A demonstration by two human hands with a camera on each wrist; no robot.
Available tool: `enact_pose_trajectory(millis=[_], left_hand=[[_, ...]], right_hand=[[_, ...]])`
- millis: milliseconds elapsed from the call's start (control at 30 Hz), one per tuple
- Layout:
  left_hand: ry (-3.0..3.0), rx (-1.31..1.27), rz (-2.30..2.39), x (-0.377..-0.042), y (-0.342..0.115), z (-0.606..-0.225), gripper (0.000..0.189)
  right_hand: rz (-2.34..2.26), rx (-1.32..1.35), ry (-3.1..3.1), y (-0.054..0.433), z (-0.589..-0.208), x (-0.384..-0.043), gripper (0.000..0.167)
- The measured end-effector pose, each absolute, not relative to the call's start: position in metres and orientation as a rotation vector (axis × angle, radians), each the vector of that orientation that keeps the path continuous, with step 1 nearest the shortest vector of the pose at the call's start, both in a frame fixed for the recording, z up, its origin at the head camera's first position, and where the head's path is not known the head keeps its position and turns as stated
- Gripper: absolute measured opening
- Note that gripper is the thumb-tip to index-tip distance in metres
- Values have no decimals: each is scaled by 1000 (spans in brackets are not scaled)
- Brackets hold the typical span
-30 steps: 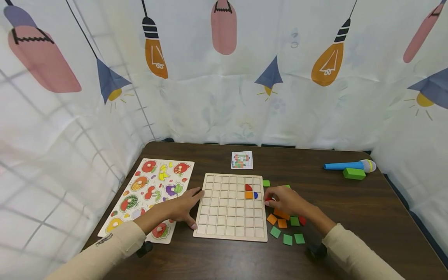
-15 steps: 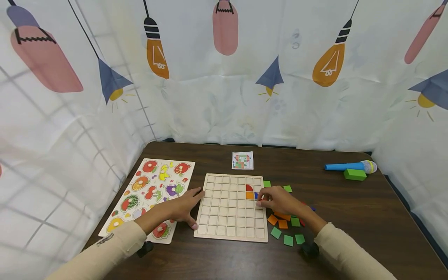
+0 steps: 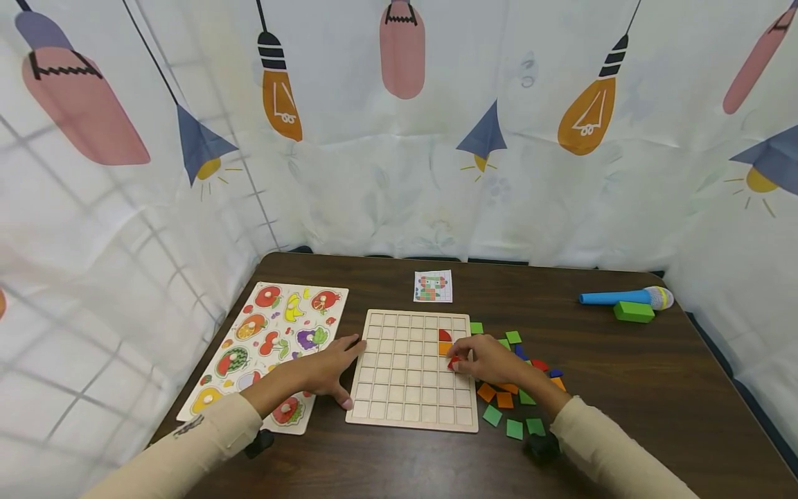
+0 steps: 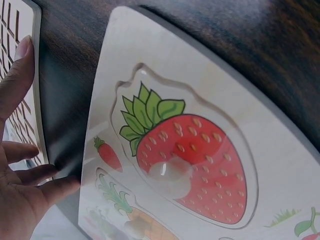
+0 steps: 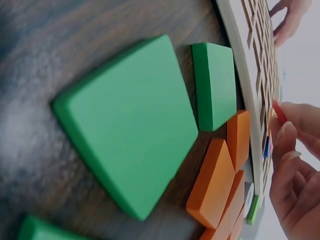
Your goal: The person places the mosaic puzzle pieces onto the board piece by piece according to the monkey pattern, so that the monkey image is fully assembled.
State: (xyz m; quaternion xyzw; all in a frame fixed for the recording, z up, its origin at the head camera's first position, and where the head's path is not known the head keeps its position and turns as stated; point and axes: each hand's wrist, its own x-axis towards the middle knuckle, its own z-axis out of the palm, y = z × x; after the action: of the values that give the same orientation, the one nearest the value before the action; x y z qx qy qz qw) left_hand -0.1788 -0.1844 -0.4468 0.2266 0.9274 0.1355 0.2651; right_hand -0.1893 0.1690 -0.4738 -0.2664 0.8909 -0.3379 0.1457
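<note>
Two hands: right (image 3: 490,358) pinching red piece (image 5: 279,111) (right-wrist view: long axis slants down-right), left (image 3: 332,364) splayed

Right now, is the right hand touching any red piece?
Touching: the right wrist view shows the right hand pinching a red piece, with no gap between them.

head view evenly bright; right wrist view has pale glare on the surface (image 5: 30,145) at left, washed-out upper right.

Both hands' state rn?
Left hand: open, at the left edge of the grid board.
Right hand: closed, pinching a red piece over the grid board.
</note>
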Motion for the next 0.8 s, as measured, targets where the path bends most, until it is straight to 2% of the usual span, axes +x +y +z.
enact_pose_trajectory(millis=[200,433,800], left_hand=[[2505,610,361,-179,-184,-446,114],[2507,612,363,-179,-184,-448,114],[2513,623,349,-181,-185,-450,115]], right_hand=[[-985,-727,2613,162,-477,-190,17],[-978,-707,2690,154,-473,-186,6],[-938,-681,2727,152,-478,-184,16]])
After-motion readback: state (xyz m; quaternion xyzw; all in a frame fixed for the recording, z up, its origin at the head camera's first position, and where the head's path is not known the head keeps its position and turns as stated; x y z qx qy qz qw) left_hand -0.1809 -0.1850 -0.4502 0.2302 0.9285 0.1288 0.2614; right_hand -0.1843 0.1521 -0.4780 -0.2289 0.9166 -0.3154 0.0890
